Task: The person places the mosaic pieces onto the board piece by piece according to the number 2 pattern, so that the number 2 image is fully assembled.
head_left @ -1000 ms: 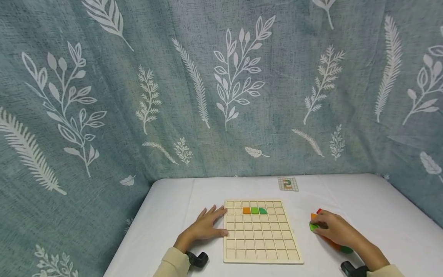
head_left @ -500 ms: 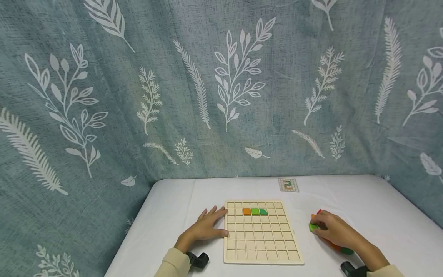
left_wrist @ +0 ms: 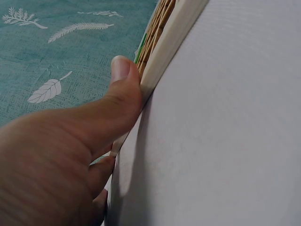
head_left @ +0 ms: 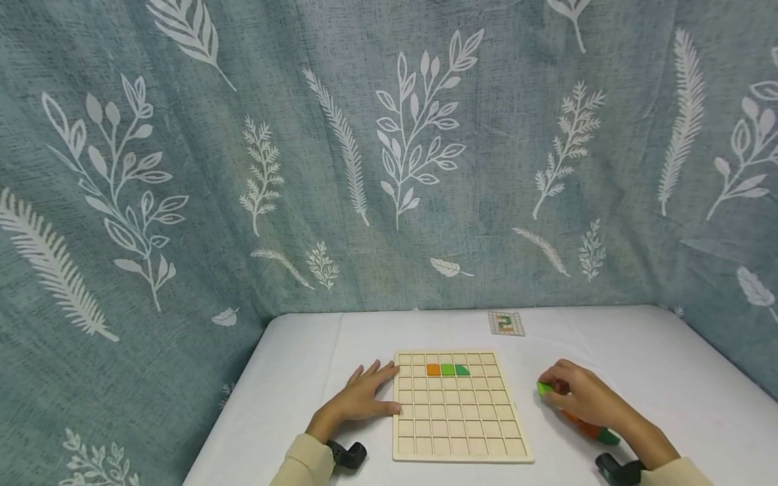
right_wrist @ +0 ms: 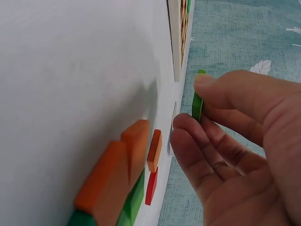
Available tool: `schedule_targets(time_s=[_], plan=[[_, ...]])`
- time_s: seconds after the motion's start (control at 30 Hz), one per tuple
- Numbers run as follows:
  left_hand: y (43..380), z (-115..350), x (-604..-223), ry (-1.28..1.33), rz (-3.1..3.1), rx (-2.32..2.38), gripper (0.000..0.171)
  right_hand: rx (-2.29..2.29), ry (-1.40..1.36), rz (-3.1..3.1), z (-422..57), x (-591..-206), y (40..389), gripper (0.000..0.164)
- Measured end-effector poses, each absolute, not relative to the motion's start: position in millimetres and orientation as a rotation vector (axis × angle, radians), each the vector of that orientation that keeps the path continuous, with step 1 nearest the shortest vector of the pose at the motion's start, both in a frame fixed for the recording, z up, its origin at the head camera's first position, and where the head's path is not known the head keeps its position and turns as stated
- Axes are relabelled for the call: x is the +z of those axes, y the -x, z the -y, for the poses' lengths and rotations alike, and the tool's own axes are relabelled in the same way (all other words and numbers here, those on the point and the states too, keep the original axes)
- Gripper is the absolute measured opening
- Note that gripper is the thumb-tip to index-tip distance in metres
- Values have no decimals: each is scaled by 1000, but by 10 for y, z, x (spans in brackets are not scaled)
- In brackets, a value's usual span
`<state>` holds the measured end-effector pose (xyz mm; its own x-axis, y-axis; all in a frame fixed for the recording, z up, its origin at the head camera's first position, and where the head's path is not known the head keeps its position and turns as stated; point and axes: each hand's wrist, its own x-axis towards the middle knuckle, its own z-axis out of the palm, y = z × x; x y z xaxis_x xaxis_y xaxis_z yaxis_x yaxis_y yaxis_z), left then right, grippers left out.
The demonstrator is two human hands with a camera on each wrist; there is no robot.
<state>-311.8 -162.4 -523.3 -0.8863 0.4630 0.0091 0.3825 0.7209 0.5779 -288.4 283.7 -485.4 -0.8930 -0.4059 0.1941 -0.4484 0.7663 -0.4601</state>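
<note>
A flat wooden grid board (head_left: 458, 412) lies on the white table. In one of its upper rows sit an orange square tile (head_left: 433, 370), a light green square tile (head_left: 448, 370) and a dark green rounded tile (head_left: 462, 370), side by side. My left hand (head_left: 357, 398) rests at the board's left edge, fingers spread, its thumb (left_wrist: 123, 77) against the rim. Right of the board, my right hand (head_left: 580, 397) pinches a light green tile (right_wrist: 197, 101) between thumb and fingers, raised above the table in the right wrist view.
Under and beside the right hand lie loose pieces: orange tiles (right_wrist: 136, 146), a red one (right_wrist: 151, 187), a light green one (right_wrist: 133, 200) and a dark green one (head_left: 608, 437). A small printed grid card (head_left: 506, 323) lies behind the board. A patterned curtain (head_left: 389, 169) backs the table.
My right hand has lifted the light green tile from among the loose pieces and shifted slightly away from me and to the left. The left hand and the board have stayed in place.
</note>
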Motion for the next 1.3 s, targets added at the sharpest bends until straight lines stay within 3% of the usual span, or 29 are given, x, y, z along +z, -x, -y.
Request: schedule_targets(time_s=[1.3], plan=[[3118,1624,-5228,-681,-2791,896,87,856,-1066,2712,-2232,-4612,3072,16]])
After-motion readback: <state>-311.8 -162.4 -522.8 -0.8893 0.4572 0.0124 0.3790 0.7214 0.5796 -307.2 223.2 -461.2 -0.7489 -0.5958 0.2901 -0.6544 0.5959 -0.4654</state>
